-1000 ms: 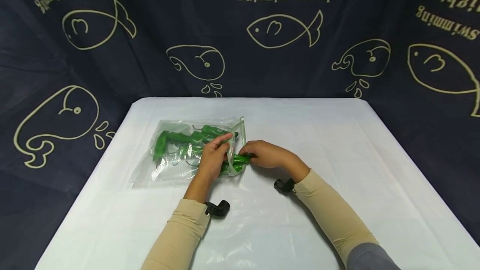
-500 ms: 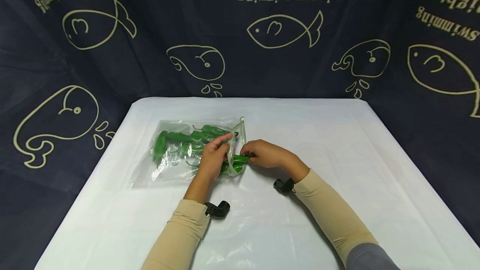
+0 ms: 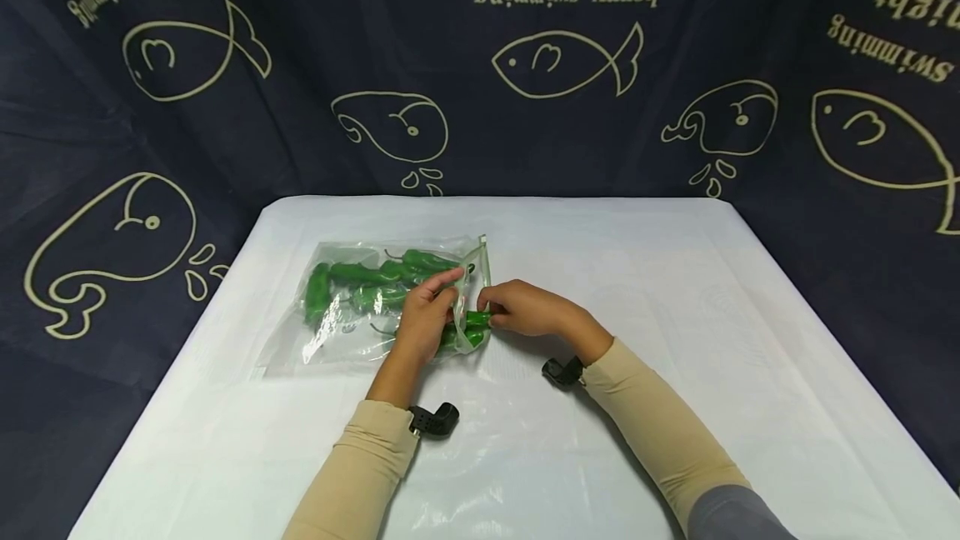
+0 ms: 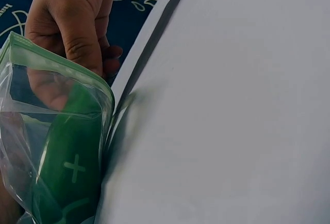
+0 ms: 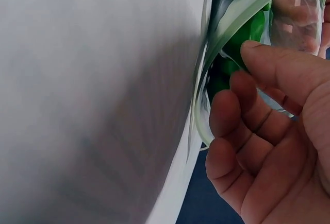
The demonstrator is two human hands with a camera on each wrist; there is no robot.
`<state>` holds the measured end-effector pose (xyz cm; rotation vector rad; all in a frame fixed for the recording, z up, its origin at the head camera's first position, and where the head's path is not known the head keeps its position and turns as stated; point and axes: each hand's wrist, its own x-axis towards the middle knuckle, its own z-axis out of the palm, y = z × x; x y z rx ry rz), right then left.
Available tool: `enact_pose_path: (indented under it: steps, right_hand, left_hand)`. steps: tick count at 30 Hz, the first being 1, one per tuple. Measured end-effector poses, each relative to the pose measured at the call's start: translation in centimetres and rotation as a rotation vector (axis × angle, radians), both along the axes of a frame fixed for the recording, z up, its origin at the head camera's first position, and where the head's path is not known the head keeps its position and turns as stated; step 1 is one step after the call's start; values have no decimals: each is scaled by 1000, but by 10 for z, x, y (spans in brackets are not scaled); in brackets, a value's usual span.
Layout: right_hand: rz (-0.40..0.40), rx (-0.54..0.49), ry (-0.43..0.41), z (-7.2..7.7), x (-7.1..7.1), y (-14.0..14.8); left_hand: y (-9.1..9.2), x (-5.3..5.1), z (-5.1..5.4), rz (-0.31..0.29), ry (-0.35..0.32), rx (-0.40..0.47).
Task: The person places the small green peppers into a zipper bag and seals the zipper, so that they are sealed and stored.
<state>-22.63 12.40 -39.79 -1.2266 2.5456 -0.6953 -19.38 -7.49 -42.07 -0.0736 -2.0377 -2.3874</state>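
A clear zip bag (image 3: 288, 350) with a pale green zip edge lies on the left half of the table, its mouth facing right. Several green peppers (image 3: 318, 294) show through its plastic. My left hand (image 3: 424, 317) lies over the bag and grips the near side of its mouth, fingertips partly hidden by plastic. At the mouth, my right hand (image 3: 531, 308) pinches the end of a green pepper (image 3: 477, 319) lying mostly inside. In the right wrist view, thumb and forefinger meet at that pepper's (image 5: 254, 27) stem end. The left wrist view shows a pepper (image 4: 69, 157) through the plastic.
The white-covered table (image 3: 675, 273) spreads out around the bag. A dark blue curtain (image 3: 465, 165) with fish and whale drawings hangs behind it. Black wrist cameras (image 3: 435, 420) sit on both forearms.
My right hand has shifted slightly left, and the pepper it holds has slid further into the bag. The left hand keeps its place on the bag.
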Motion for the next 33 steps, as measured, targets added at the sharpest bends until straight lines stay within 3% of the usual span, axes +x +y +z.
enact_pose_path:
  steps: [12, 19, 33]
  right_hand:
    - [7, -14, 31, 0, 0, -5]
    - [10, -25, 7, 1, 0, -8]
    - [-30, 8, 46, 0, -5, -13]
  left_hand:
    - [0, -1, -1, 1, 3, -12]
    - [1, 0, 0, -7, -7, -3]
    - [0, 1, 2, -5, -8, -4]
